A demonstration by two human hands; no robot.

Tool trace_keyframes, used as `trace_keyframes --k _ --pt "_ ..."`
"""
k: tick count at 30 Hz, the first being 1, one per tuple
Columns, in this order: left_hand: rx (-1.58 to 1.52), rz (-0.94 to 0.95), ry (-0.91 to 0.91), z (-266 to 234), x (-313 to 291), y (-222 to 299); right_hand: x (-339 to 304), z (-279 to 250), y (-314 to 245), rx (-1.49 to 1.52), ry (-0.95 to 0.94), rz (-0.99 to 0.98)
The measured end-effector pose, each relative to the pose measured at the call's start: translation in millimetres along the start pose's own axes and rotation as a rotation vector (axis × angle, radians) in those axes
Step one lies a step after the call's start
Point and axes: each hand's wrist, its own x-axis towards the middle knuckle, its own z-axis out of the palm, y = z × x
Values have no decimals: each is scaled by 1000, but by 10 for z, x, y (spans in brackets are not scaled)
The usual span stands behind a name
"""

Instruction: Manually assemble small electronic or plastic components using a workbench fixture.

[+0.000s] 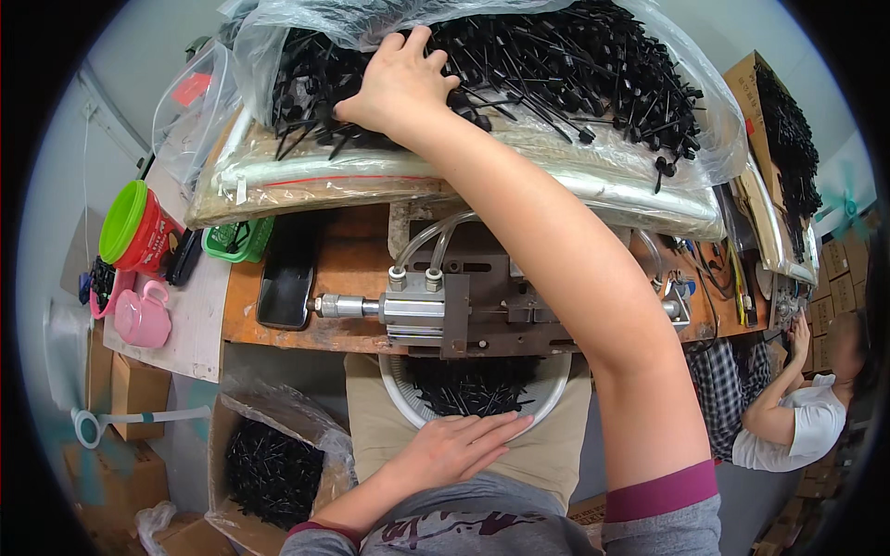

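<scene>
My right hand reaches far forward over a heap of small black stemmed plastic parts. Its fingers are spread on the heap's left portion, touching the parts and the clear plastic liner; I see nothing gripped in it. My left hand lies flat, fingers stretched, across the near rim of a round white basket on my lap. Inside the basket are more black stemmed parts. Between the heap and the basket, a metal pneumatic cylinder fixture with clear hoses is mounted at the bench edge.
On the wooden bench lies a dark phone. To the left stand a red bucket, a pink cup and a green basket. A carton of black parts sits lower left. Another person sits at right.
</scene>
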Motion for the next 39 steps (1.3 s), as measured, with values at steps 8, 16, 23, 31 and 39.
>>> trace_keyframes --k 8,16,23,31,39 --pt "3 30 31 -5 2 42 36 -176 339 -112 11 -36" --pt "18 45 72 52 -61 44 104 -576 1134 -44 -212 -321" --pt "20 54 37 48 -4 55 87 -991 1531 -50 -409 -420" --pt "7 71 68 91 47 82 -42 -1462 1845 17 -274 -458" --pt "5 100 53 169 118 85 -819 -1554 1569 -157 -40 -603"
